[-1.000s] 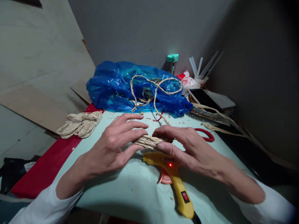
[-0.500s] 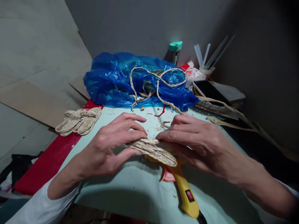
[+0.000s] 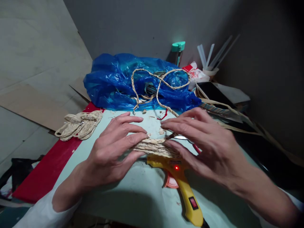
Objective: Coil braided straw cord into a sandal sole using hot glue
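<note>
Pale surface (image 3: 118, 202). Blue plastic bag (image 3: 109, 87), crumpled. Right hand (image 3: 209, 142): fingers spread, thumb touches right end of braided piece (image 3: 154, 148). Left hand (image 3: 110, 145): pinches its left end. Yellow glue gun (image 3: 182, 177): lies just beside. Braided piece: spans between the hands. Red-and-white packet (image 3: 197, 75): print illegible.

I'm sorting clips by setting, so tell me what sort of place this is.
Probably a craft workspace: a braided piece is in the left hand, a glue gun lies on the table, and pale sticks stand in a cup.
</note>
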`<state>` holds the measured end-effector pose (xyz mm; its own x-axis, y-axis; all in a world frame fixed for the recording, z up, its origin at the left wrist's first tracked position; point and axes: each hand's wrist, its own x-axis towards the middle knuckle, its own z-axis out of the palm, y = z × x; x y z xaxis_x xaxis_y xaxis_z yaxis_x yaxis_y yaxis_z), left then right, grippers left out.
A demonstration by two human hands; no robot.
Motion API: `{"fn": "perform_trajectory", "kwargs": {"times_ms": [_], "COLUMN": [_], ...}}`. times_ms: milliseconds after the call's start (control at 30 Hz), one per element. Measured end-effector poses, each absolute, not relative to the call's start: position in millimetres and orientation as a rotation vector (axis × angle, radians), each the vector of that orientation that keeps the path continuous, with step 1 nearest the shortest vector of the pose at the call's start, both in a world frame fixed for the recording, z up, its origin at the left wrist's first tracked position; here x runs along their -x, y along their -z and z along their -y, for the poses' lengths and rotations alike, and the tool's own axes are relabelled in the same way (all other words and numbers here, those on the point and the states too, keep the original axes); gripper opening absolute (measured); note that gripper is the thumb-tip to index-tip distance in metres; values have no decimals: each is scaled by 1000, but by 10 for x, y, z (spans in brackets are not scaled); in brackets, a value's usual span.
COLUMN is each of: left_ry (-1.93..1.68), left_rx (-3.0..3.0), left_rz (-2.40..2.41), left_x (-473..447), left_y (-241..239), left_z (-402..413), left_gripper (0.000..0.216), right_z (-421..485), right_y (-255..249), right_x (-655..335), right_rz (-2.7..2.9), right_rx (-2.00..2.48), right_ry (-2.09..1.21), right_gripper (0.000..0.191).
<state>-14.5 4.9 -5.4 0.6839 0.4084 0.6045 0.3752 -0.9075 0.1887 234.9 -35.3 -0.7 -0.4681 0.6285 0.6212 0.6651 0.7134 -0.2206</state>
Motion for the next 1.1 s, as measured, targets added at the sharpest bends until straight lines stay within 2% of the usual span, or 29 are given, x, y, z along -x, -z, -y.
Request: {"fn": "perform_trajectory", "kwargs": {"times_ms": [133, 233, 367, 533, 667, 800, 967, 1100], "left_ry": [-1150, -1197, -1242, -1249, -1153, -940, -784, -706], "left_rx": [-2823, -2787, -2707, -2580, -2483, -2404, -2181, -2087], "left_rz": [-740, -766, -753, -706, -714, -746, -803, -971], "left_x": [119, 107, 79, 30, 9, 32, 87, 77], "left_y": [77, 117, 163, 169, 164, 174, 158, 89], "left_z": [-17, -4, -1, 16, 17, 6, 15, 46], "left_gripper": [30, 31, 31, 26, 25, 38, 16, 13], "right_z": [403, 446, 501, 522, 568, 640, 659, 649], "right_y": [-57, -66, -42, 39, 109, 177, 240, 255], "right_x": [-2350, -2325, -2278, -2247, -2250, -2230, -2178, -2151], "right_rz": [2144, 2203, 2201, 2277, 2219, 2174, 2152, 2128], "right_rx": [1005, 994, 1037, 1093, 1062, 1089, 1107, 1116], "right_ry": [121, 199, 376, 329, 204, 110, 71, 39], "right_gripper": [8, 15, 15, 8, 10, 10, 14, 11]}}
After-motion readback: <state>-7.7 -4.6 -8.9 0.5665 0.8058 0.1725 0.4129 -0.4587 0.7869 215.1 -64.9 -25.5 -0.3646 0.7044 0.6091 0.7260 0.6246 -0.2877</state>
